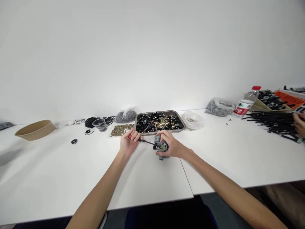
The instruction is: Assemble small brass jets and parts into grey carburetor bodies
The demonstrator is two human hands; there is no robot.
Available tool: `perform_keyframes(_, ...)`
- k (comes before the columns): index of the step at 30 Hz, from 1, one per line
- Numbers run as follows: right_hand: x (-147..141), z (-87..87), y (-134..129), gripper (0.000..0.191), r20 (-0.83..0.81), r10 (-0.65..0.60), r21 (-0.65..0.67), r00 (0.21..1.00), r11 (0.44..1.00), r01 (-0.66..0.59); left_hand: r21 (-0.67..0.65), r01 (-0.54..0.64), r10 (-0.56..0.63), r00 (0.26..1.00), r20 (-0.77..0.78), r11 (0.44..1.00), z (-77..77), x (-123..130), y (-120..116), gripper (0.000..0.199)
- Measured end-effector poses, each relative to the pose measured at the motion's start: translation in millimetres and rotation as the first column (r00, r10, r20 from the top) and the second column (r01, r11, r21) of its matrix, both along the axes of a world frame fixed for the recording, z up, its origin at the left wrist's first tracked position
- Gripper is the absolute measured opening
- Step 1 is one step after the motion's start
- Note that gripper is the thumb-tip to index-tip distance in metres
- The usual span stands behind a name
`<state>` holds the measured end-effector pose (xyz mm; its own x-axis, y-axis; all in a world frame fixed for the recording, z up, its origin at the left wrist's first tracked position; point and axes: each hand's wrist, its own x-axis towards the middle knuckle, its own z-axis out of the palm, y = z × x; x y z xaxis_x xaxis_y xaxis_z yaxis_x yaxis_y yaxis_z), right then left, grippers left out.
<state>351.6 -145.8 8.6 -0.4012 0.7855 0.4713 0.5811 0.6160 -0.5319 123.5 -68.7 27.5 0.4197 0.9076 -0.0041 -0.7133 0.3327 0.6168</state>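
My left hand [130,142] is closed around the red and black handle of a screwdriver [148,142]. Its dark shaft points right, and the tip meets a black part on the side of a grey metal carburetor [163,146]. My right hand [172,144] grips that carburetor from the right, just above the white table. A round opening with a yellowish inside faces me; the far side of the body is hidden by my fingers. Directly behind both hands stands a metal tray [179,129] of black and brass-coloured small parts.
Left of the tray lie brass pieces [120,130], a bag of dark bits [125,115], a plastic cup [100,124], black rings [74,141] and a tan bowl [35,130]. To the right are clear bags [193,120], a bottle [245,103], black tubes [271,122] and another person's hand [299,124].
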Motion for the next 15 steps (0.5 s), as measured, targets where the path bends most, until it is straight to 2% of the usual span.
perform_keyframes(4, 6.3, 10.6, -13.5, 0.044, 0.064, -0.073, -0.035, 0.995, 0.997, 0.075, 0.037, -0.051, 0.049, 0.998, 0.050, 0.998, 0.9, -5.8, 2.9, 0.038)
perform_keyframes(7, 21.2, 17.5, -27.0, 0.041, 0.119, -0.128, -0.045, 0.985, 0.990, 0.135, 0.057, -0.090, 0.086, 0.994, 0.070, 0.994, 1.2, -10.3, 5.4, 0.037)
perform_keyframes(12, 67.0, 30.6, -53.6, 0.032, 0.299, -0.222, -0.075, 0.928, 0.964, 0.255, 0.054, -0.116, 0.112, 0.991, 0.069, 0.992, 0.3, -11.4, 7.6, 0.036)
perform_keyframes(15, 102.0, 34.3, -69.8, 0.027, 0.393, -0.288, -0.044, 0.873, 0.943, 0.330, 0.061, -0.095, 0.091, 0.994, 0.055, 0.994, -2.0, -8.7, 6.6, 0.036)
